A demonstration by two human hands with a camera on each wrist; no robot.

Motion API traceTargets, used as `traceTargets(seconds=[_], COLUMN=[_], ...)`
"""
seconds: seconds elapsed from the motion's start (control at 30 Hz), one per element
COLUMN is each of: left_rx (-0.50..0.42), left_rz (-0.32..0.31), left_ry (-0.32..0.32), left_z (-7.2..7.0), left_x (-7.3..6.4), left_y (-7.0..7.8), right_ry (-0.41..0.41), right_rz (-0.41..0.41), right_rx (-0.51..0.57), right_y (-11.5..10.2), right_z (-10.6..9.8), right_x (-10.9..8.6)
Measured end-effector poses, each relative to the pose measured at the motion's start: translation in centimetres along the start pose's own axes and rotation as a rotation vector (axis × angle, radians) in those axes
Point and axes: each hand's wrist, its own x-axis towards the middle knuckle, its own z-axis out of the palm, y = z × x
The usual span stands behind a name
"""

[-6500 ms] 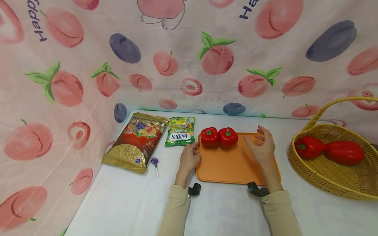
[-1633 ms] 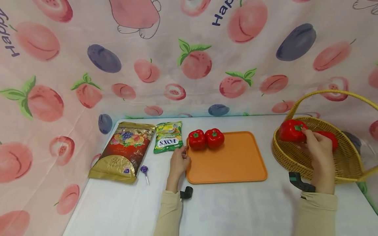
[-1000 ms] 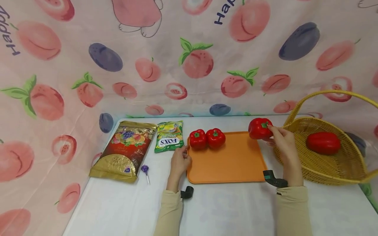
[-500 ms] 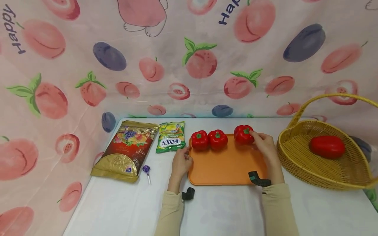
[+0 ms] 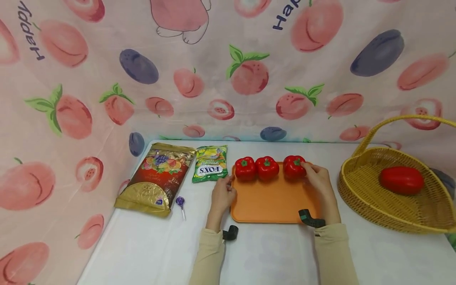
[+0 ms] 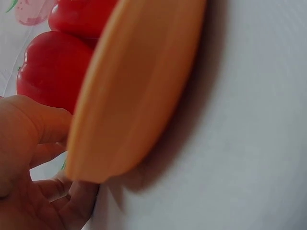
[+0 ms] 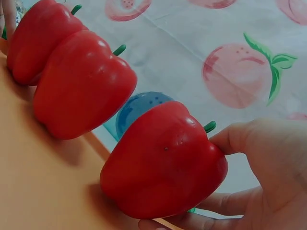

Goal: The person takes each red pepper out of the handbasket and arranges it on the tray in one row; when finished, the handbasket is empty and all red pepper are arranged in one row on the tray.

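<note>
My right hand (image 5: 320, 183) pinches a red bell pepper (image 5: 293, 168) between thumb and fingers, upright at the back right of the orange tray (image 5: 274, 202). In the right wrist view this bell pepper (image 7: 163, 163) is gripped from the side, its underside close over the tray. Two more bell peppers, one at the back left corner (image 5: 245, 169) and one beside it (image 5: 267, 169), stand side by side, apart from the held one by a small gap. My left hand (image 5: 222, 196) holds the tray's left edge; in the left wrist view thumb and fingers bracket the tray rim (image 6: 81, 139).
A yellow wicker basket (image 5: 360, 209) with a tall handle stands at right, one red elongated pepper-like piece (image 5: 401, 180) inside. On the left lie a gold-and-brown candy bag (image 5: 156, 178), a green FOX'S bag (image 5: 210, 164) and a purple lollipop (image 5: 180, 202). A fruit-print cloth (image 5: 249, 111) hangs behind.
The right hand has taken one bell pepper out of the basket, carried it left and lowered it at the tray's back right. The left hand has stayed at the tray's left edge.
</note>
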Motion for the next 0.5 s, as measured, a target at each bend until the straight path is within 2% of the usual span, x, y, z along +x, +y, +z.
traceTargets(seconds=[0.2,0.5], left_rx=[-0.007,-0.012], left_rz=[0.013,-0.01], left_ry=[0.01,-0.011], left_z=[-0.07,0.0], left_x=[-0.03,0.01], left_y=[-0.01,0.03], right_ry=[0.004,0.005], right_rz=[-0.018,-0.025], right_rx=[-0.007,-0.024], right_y=[0.25,0.32], right_z=[0.18,0.44], right_x=[0.08,0.08])
